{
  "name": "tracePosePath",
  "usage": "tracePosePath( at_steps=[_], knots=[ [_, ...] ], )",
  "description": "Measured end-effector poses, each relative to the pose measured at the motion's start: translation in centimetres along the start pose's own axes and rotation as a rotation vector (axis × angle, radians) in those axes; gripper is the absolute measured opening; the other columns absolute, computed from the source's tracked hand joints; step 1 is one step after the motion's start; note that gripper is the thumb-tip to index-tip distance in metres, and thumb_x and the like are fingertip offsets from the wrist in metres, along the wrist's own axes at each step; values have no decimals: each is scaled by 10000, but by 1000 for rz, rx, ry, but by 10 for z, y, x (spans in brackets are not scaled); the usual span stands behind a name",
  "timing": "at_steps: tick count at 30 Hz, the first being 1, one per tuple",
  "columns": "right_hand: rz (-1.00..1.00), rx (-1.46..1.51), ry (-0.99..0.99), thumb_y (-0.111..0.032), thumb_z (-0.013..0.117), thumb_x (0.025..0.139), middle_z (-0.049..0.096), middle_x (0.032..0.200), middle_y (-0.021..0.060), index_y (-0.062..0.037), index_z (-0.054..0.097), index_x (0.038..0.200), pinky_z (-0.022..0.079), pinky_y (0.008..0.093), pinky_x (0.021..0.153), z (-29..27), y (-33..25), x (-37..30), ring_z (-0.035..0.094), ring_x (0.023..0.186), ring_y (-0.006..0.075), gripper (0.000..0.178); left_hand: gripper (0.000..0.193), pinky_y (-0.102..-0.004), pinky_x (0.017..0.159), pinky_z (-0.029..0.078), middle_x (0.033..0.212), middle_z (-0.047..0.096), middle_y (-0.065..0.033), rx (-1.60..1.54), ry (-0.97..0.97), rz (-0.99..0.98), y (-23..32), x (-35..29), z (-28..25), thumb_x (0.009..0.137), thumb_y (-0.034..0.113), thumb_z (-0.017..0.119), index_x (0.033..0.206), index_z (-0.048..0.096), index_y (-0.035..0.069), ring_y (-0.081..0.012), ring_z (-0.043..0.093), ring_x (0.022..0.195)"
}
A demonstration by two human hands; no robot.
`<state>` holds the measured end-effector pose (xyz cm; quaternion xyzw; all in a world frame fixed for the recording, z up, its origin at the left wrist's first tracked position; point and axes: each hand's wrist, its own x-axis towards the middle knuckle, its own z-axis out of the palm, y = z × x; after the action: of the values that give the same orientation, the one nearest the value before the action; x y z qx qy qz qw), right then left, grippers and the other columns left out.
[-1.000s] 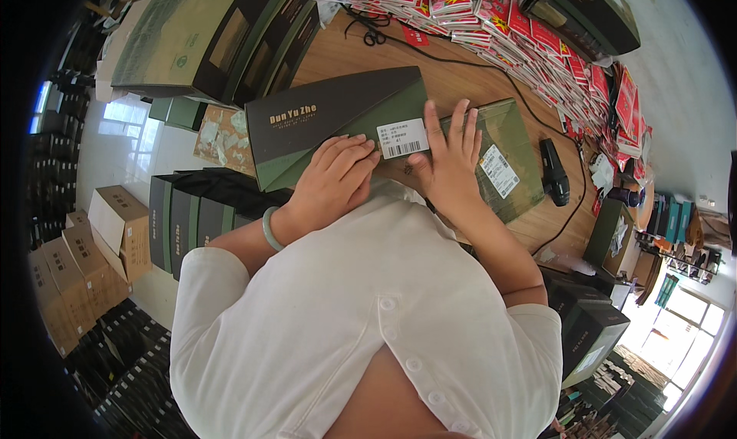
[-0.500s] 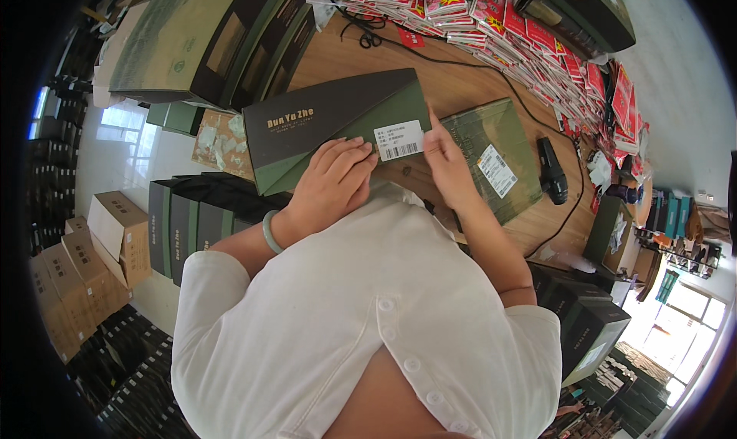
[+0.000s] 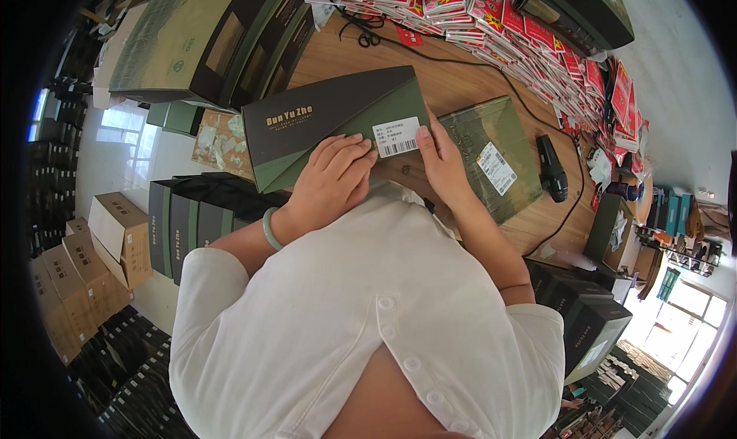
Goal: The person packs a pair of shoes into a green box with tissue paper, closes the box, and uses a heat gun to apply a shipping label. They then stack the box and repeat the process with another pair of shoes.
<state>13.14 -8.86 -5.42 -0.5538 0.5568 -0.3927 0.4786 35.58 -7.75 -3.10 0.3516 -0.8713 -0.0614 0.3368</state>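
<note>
A dark grey and green shoe box [image 3: 330, 124] lies slantwise in front of me on the wooden table, its long side towards me. On that side sits a white barcode label [image 3: 396, 137]. My left hand [image 3: 330, 176], a pale bangle at its wrist, rests its stretched fingers flat on the box just left of the label. My right hand [image 3: 445, 161] grips the box's right end; its thumb lies at the label's right edge, and the other fingers are partly hidden behind the box. Beside that hand lies a flat green camouflage-patterned box [image 3: 491, 151] with a white label [image 3: 497, 168].
Stacked shoe boxes [image 3: 230, 47] stand at the far left. Red-and-white packets [image 3: 530, 51] heap along the back. A black hair dryer [image 3: 553, 170] and a cable [image 3: 530, 113] lie to the right. Cardboard cartons [image 3: 119, 236] stand on the floor at left.
My right thumb has moved from the box's end onto the label's right edge. The box has shifted very slightly up and left. My left hand stays nearly still.
</note>
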Motion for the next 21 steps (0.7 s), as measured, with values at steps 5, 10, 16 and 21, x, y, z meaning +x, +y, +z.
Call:
tracePosePath(
  at_steps=[5,10,16,21],
  knots=[
    [11,241,58,-353,461,1038,567,1343,184,-41,350,1503,406,301,1010,-2,7,12,566,1176,237,571,318,-429,1006,457,1131,599,-82,4,-2,-7,0,-1,0,788,53,693,1103,650,36,-258,574,1137],
    [90,-169,54,-373,439,1043,597,1295,181,-59,408,1476,449,294,943,3,-10,16,612,1078,229,535,322,-429,997,463,1126,598,-82,-6,13,8,1,1,-1,779,44,700,1097,651,34,-261,577,1129],
    [176,160,-7,-298,430,1046,555,1375,118,-36,408,1478,403,279,1007,-9,-12,16,540,1194,182,506,312,-429,999,464,1127,598,-82,1,28,0,1,1,0,779,40,699,1088,651,38,-260,579,1128],
    [75,483,-151,-99,471,993,449,1471,76,-30,328,1519,345,271,1072,-21,9,6,455,1272,132,550,312,-431,996,466,1125,599,-82,2,13,4,1,1,0,781,41,698,1088,649,38,-262,579,1126]
  ],
)
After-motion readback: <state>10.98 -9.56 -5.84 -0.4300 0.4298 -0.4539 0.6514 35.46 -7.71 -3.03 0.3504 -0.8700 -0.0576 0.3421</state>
